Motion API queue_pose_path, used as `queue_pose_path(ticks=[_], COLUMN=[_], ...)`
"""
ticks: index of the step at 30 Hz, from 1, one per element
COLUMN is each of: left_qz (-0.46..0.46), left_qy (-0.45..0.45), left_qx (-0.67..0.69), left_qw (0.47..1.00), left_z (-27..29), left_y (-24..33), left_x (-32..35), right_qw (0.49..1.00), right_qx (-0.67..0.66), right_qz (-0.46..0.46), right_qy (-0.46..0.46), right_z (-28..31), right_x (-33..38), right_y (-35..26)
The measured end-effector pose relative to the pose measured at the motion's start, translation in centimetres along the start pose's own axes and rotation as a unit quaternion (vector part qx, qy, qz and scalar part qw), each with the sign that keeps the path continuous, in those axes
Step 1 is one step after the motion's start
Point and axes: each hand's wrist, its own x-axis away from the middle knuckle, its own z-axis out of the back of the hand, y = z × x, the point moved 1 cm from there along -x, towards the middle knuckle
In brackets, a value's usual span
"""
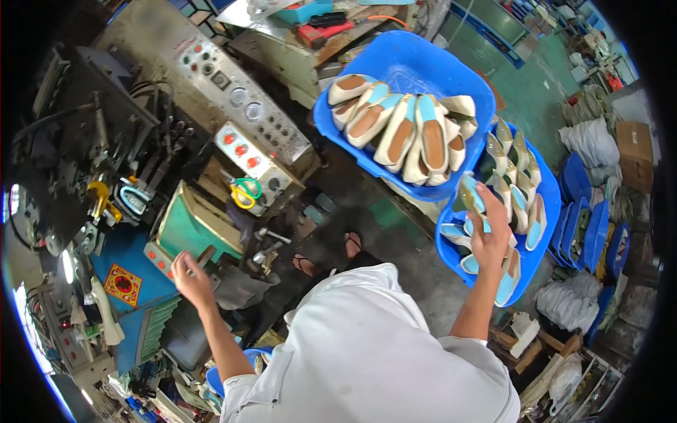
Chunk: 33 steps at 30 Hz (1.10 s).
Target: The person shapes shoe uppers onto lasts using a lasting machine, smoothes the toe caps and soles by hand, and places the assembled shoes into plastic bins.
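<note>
My right hand was closed around a cream-and-blue shoe, just above the lower blue tub of the same. Looked light and bendy, so I pinched it mid-sole. Left hand hung open, empty, near the green machine.

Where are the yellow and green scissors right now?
In the head view the scissors hang left of centre on the machine's small control box, just right of the green metal housing and above the left hand.
</note>
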Motion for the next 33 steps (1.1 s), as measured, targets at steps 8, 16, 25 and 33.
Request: queue_pose_path(ticks=[8, 16, 25, 33], left_qz=[-0.289, -0.253, -0.084, -0.021], left_qy=[-0.133, 0.060, 0.079, 0.048], left_qx=[0.348, 0.241, 0.320, 0.327], left_qw=[0.882, 0.935, 0.940, 0.944], left_z=[8.9, 16.4, 18.5, 19.4], left_y=[20.3, 10.3, 4.4, 2.9], left_x=[-2.6, 0.9, 4.3, 4.3], right_qw=[0.859, 0.702, 0.639, 0.643], right_qx=[-0.326, -0.411, -0.399, -0.369], right_qz=[0.362, 0.520, 0.556, 0.540], right_qy=[-0.157, -0.262, -0.352, -0.398], right_z=[-8.0, -15.2, -18.6, -19.0], right_x=[-5.1, -2.8, -0.2, 0.3], right_y=[-20.1, -35.6, -42.9, -45.3])
